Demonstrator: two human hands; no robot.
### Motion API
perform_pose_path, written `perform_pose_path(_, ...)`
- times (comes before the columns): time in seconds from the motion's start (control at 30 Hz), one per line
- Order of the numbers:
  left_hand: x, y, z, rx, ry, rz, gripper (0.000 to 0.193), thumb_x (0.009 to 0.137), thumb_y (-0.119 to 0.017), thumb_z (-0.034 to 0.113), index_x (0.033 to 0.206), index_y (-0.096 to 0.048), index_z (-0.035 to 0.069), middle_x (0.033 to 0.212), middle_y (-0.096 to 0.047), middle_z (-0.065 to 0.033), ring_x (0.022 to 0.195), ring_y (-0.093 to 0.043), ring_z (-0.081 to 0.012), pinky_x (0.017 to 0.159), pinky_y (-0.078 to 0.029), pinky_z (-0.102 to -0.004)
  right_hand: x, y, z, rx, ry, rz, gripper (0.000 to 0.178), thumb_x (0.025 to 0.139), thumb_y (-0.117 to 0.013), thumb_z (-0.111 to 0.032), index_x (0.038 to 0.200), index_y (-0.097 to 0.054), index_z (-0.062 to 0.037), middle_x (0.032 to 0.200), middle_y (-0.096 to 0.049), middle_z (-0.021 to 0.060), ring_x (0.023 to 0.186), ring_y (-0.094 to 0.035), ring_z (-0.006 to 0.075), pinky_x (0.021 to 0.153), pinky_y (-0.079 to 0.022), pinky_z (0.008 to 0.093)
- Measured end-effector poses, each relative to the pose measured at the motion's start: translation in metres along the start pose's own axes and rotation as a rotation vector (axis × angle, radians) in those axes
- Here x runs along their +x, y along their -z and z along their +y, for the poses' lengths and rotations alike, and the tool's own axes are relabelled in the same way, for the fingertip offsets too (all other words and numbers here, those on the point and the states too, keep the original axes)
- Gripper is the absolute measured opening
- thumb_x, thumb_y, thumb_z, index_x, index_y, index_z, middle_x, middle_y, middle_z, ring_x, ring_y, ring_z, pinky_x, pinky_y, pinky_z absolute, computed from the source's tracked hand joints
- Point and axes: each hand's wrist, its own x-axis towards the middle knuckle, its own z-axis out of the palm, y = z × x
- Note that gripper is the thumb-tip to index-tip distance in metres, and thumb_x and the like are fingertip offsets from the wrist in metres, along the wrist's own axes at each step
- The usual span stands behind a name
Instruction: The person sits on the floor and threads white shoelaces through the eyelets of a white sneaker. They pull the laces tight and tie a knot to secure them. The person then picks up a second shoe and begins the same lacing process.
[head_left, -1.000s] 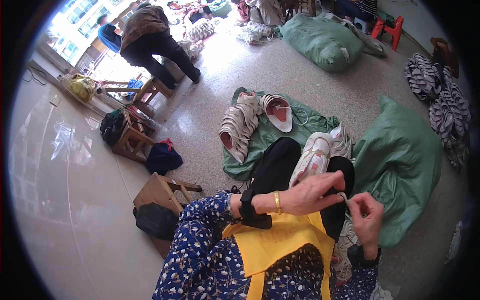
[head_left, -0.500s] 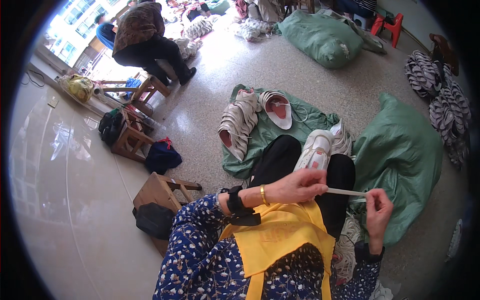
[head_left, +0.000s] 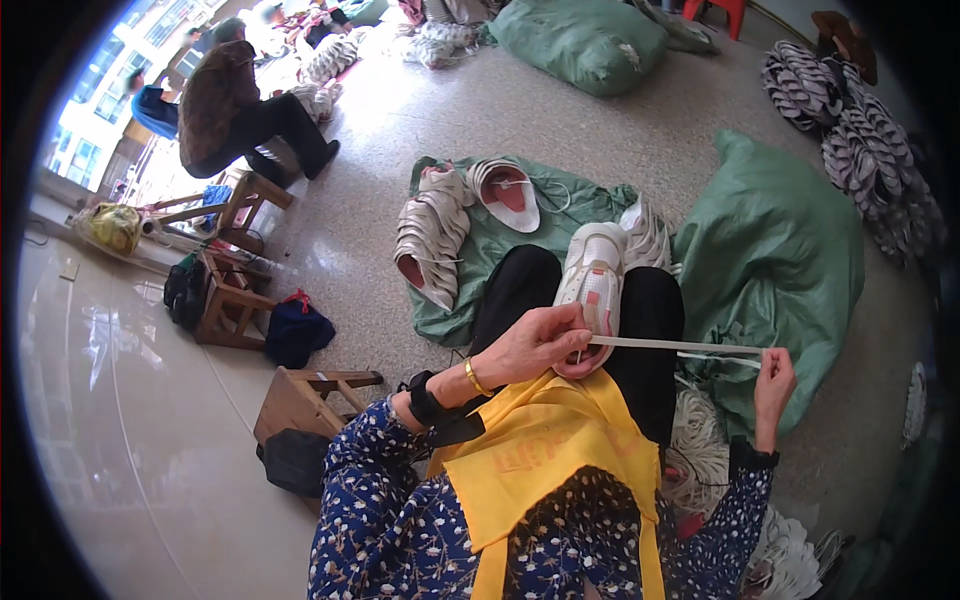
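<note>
A flat white shoelace (head_left: pixel 680 346) is stretched level between my hands. My left hand (head_left: pixel 540 345) pinches one end of it over the heel opening of a white and beige sneaker (head_left: pixel 600 262), which rests between my knees, toe pointing away. Well out to the right, my right hand (head_left: pixel 773 388) pinches the lace, and a second white strand runs just below it. Whether the lace is threaded into the sneaker is hidden by my left hand. Bundled white laces (head_left: pixel 697 440) lie beside my right thigh. A yellow apron (head_left: pixel 540 455) covers my lap.
Ahead, a green sheet (head_left: pixel 445 325) bears a stack of shoe uppers (head_left: pixel 430 240) and a single upper (head_left: pixel 515 210). A full green sack (head_left: pixel 780 260) stands close on the right. Wooden stools (head_left: pixel 290 405) line the left. Another person (head_left: pixel 225 110) sits at far left.
My hands have moved farther apart, so a longer length of lace shows between them. The sneaker's heel opening has come into sight. The whole view has shifted slightly.
</note>
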Motion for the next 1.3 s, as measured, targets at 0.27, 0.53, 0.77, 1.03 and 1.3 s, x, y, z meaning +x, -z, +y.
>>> perform_pose_path(0.27,0.005,-0.009,-0.015,0.121,-0.018,0.135,0.018,0.105,-0.058,0.014,0.093,-0.058,0.0,0.077,-0.061,0.0018,0.073,-0.052,-0.0037,0.064,-0.045,-0.0234,0.005,0.008,0.032,-0.242,-0.104,-0.054,0.018,0.095,-0.067,-0.016,0.088,-0.06,-0.0009,0.073,-0.061,0.0162,0.063,-0.057,0.0299,0.06,-0.045,0.0398)
perform_pose_path(0.53,0.011,-0.036,0.018,0.46,-0.145,0.102,0.015,0.097,-0.065,0.009,0.092,-0.057,-0.002,0.069,-0.06,-0.0093,0.062,-0.059,-0.0169,0.062,-0.051,-0.0325,-0.001,-0.03,-0.169,0.513,-0.178,-0.651,0.022,0.096,-0.065,-0.005,0.117,-0.07,-0.0056,0.07,-0.061,-0.005,0.059,-0.05,0.0,0.053,-0.04,0.0204)
perform_pose_path(0.77,0.007,-0.034,0.016,0.479,-0.146,0.105,0.011,0.095,-0.067,0.007,0.094,-0.059,-0.001,0.071,-0.063,-0.0135,0.063,-0.066,-0.0239,0.061,-0.052,-0.0327,-0.019,-0.056,-0.227,0.772,-0.075,-0.95,0.012,0.096,-0.065,0.0,0.108,-0.066,0.0036,0.091,-0.072,0.0039,0.08,-0.07,0.0098,0.073,-0.057,0.0235)
perform_pose_path(1.03,0.019,-0.008,-0.016,0.819,-0.303,0.473,0.02,0.087,-0.072,0.005,0.092,-0.053,0.002,0.074,-0.054,-0.0059,0.06,-0.055,-0.0159,0.055,-0.044,-0.0308,-0.015,-0.103,-0.216,0.469,0.315,-0.585,0.009,0.087,-0.071,-0.001,0.093,-0.065,-0.0006,0.081,-0.066,0.0117,0.07,-0.068,0.0262,0.061,-0.052,0.0355)
perform_pose_path(1.3,0.03,0.0,-0.028,0.899,-0.222,0.565,0.02,0.085,-0.071,0.004,0.094,-0.052,0.002,0.08,-0.051,-0.01,0.062,-0.054,-0.0243,0.056,-0.045,-0.0351,-0.015,-0.121,-0.219,0.277,0.517,-0.496,0.009,0.087,-0.069,-0.003,0.093,-0.064,-0.0015,0.088,-0.063,0.0133,0.083,-0.066,0.0339,0.073,-0.053,0.0423)
